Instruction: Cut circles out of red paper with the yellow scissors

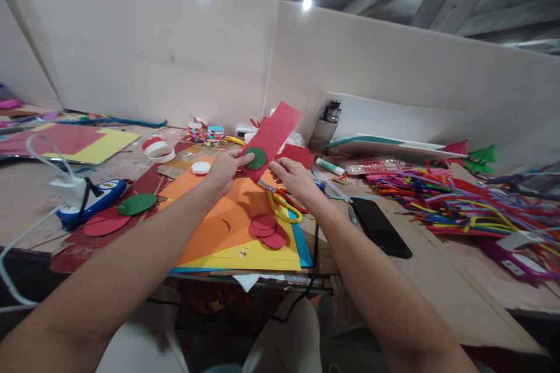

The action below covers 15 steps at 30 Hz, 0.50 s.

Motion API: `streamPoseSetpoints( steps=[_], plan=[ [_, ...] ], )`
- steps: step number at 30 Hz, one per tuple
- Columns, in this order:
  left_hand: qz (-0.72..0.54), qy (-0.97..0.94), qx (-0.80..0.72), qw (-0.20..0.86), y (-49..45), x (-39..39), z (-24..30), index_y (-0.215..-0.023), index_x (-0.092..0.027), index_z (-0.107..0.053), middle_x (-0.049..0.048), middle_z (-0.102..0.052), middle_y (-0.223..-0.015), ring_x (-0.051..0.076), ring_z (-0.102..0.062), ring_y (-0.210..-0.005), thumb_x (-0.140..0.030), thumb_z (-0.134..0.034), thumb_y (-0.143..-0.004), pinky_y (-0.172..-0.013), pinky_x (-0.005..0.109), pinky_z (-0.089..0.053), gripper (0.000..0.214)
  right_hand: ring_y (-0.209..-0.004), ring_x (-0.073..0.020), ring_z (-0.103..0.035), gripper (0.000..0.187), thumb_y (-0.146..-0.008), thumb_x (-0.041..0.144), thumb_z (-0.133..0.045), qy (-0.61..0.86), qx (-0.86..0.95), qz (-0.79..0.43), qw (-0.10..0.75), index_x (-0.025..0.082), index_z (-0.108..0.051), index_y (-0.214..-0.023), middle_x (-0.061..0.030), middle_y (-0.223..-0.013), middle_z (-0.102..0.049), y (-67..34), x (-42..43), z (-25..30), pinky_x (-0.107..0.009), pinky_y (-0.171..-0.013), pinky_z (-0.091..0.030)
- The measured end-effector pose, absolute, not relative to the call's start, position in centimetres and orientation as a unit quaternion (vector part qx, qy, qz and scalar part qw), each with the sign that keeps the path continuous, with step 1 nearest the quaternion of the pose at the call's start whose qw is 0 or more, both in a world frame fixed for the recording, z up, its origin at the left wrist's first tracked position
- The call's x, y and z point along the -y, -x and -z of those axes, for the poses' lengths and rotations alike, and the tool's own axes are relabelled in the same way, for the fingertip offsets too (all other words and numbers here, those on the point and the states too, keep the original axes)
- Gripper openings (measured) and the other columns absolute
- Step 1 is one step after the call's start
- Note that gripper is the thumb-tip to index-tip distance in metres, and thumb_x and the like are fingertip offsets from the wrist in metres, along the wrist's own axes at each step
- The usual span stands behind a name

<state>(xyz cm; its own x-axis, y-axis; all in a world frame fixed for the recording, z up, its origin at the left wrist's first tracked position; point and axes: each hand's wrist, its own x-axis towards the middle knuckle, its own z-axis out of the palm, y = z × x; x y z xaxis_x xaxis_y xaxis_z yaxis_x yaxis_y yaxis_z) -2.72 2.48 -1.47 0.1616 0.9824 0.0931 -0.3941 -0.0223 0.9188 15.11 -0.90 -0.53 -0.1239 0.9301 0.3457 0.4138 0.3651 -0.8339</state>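
Observation:
My left hand (pixel 226 171) pinches a green paper circle (pixel 258 158) against the lower part of a red paper strip (pixel 280 127), held tilted above the table. At the strip's right edge, my right hand (pixel 292 175) has its thumb and fingertips closed on the paper. Below the hands, several red paper circles (pixel 268 231) lie on orange paper (pixel 205 232) and yellow paper (pixel 258 261). Scissors with yellow handles (pixel 285 213) rest beneath my right hand, partly hidden by it. A white round lid (pixel 200 168) sits left of my left hand.
On the right are a black phone (pixel 380 227), a glue stick (pixel 330 166) and many pipe cleaners (pixel 464 198). A dark-capped bottle (pixel 324 126) stands behind. At left lie a green paper oval (pixel 137 204), a blue device (pixel 93 203) and a paper ring (pixel 158 150).

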Motion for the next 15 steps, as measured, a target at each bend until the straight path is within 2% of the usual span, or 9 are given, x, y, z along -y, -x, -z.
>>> streamPoseSetpoints(
  steps=[3, 4, 6, 8, 11, 15],
  plan=[
    [-0.573, -0.421, -0.327, 0.622, 3.4, -3.3, 1.6, -0.078, -0.014, -0.07, 0.0064, -0.072, -0.076, 0.016, -0.064, -0.065, -0.033, -0.088, -0.053, -0.059, 0.027, -0.051, 0.036, -0.071, -0.0178, -0.058, 0.015, -0.082, 0.029, -0.064, 0.57, 0.781, -0.076, 0.244, 0.017, -0.064, -0.072, -0.0072, -0.077, -0.067, -16.9, 2.2, 0.0, -0.029, -0.067, -0.04],
    [-0.578, -0.415, -0.327, 0.622, 3.6, -3.5, 1.6, -0.078, -0.015, -0.07, 0.0063, -0.073, -0.076, 0.016, -0.065, -0.065, -0.033, -0.087, -0.054, -0.06, 0.027, -0.051, 0.035, -0.078, -0.0211, -0.061, 0.011, -0.081, 0.028, -0.065, 0.586, 0.79, -0.047, 0.175, 0.016, -0.066, -0.08, -0.0108, -0.085, -0.069, -17.3, 2.7, 0.0, -0.03, -0.07, -0.04],
    [-0.588, -0.408, -0.323, 0.62, 3.9, -3.9, 1.8, -0.079, -0.015, -0.07, 0.0062, -0.073, -0.076, 0.016, -0.065, -0.067, -0.034, -0.087, -0.054, -0.062, 0.028, -0.052, 0.036, -0.09, -0.0254, -0.063, 0.021, -0.079, 0.023, -0.067, 0.594, 0.801, -0.035, 0.07, 0.015, -0.067, -0.098, -0.0153, -0.1, -0.069, -17.5, 3.6, 0.4, -0.031, -0.074, -0.042],
    [-0.594, -0.405, -0.318, 0.619, 4.1, -4.1, 1.8, -0.08, -0.016, -0.069, 0.0057, -0.073, -0.076, 0.016, -0.066, -0.069, -0.034, -0.088, -0.054, -0.063, 0.027, -0.052, 0.037, -0.095, -0.0272, -0.064, 0.029, -0.077, 0.018, -0.066, 0.597, 0.801, -0.036, 0.035, 0.014, -0.066, -0.106, -0.0177, -0.106, -0.068, -17.1, 4.2, 1.0, -0.031, -0.077, -0.043],
    [-0.603, -0.397, -0.317, 0.615, 4.3, -4.3, 1.9, -0.081, -0.016, -0.068, 0.003, -0.072, -0.075, 0.014, -0.064, -0.065, -0.031, -0.087, -0.054, -0.062, 0.026, -0.051, 0.036, -0.095, -0.0286, -0.065, 0.031, -0.08, 0.015, -0.06, 0.609, 0.792, -0.033, 0.021, 0.012, -0.064, -0.111, -0.0199, -0.105, -0.068, -16.2, 4.5, 1.4, -0.032, -0.077, -0.044],
    [-0.621, -0.38, -0.317, 0.608, 4.5, -4.3, 1.6, -0.08, -0.016, -0.066, -0.0001, -0.071, -0.073, 0.011, -0.061, -0.059, -0.027, -0.085, -0.058, -0.059, 0.024, -0.049, 0.031, -0.096, -0.0276, -0.066, 0.038, -0.08, 0.018, -0.058, 0.62, 0.78, -0.054, 0.068, 0.011, -0.06, -0.117, -0.0174, -0.106, -0.069, -16.1, 4.1, 1.3, -0.03, -0.075, -0.046]
  ],
)
